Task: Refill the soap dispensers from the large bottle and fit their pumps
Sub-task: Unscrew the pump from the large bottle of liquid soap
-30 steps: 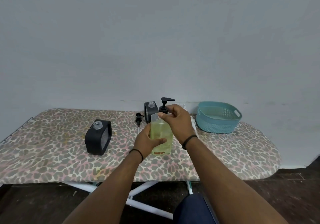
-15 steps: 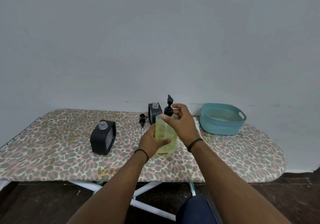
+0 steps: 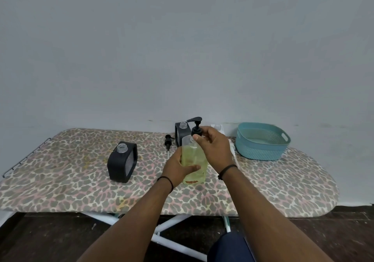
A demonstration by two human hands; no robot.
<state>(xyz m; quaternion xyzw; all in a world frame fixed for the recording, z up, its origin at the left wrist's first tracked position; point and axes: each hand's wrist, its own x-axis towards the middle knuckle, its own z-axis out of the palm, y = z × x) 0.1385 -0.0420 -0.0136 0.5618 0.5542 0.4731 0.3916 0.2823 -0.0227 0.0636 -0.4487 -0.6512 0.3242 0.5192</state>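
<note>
A clear large bottle (image 3: 194, 160) of yellow-green soap stands on the board, and my left hand (image 3: 178, 168) wraps its lower body. My right hand (image 3: 212, 146) pinches the collar of its black pump (image 3: 196, 127) at the neck; the nozzle points left. A black square dispenser (image 3: 121, 162) with an open clear neck stands to the left. A second black dispenser (image 3: 182, 133), also uncapped, stands behind the bottle, partly hidden. A loose black pump (image 3: 168, 141) lies on the board beside it.
The leopard-print ironing board (image 3: 60, 180) runs across the view against a grey wall. A teal plastic basket (image 3: 263, 142) sits at the back right. A white object (image 3: 219, 128) shows behind my right hand. Dark floor and the board's white legs lie below.
The pump head has rotated under my right hand: nozzle pointed right, then toward the camera, now left. The left hand has kept its grip on the bottle.
</note>
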